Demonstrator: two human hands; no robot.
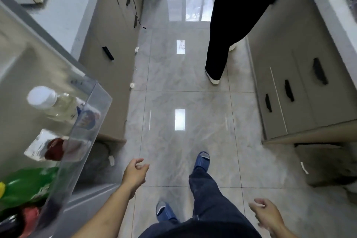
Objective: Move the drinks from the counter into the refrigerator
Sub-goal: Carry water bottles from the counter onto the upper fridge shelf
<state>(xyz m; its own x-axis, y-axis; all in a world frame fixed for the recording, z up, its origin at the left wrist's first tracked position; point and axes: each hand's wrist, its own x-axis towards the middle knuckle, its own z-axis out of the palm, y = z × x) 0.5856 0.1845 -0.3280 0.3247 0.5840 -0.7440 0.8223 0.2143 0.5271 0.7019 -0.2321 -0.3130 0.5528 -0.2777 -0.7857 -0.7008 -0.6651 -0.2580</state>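
bare left grip point(135, 172) and right grip point(267, 216), loosely curled

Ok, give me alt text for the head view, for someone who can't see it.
Both bare hands, left hand and right hand, hang empty with loosely curled fingers over a glossy grey tiled floor. At left, a clear plastic refrigerator door shelf holds a white-capped clear bottle and a green plastic bottle. Another person's black-trousered leg stands ahead.
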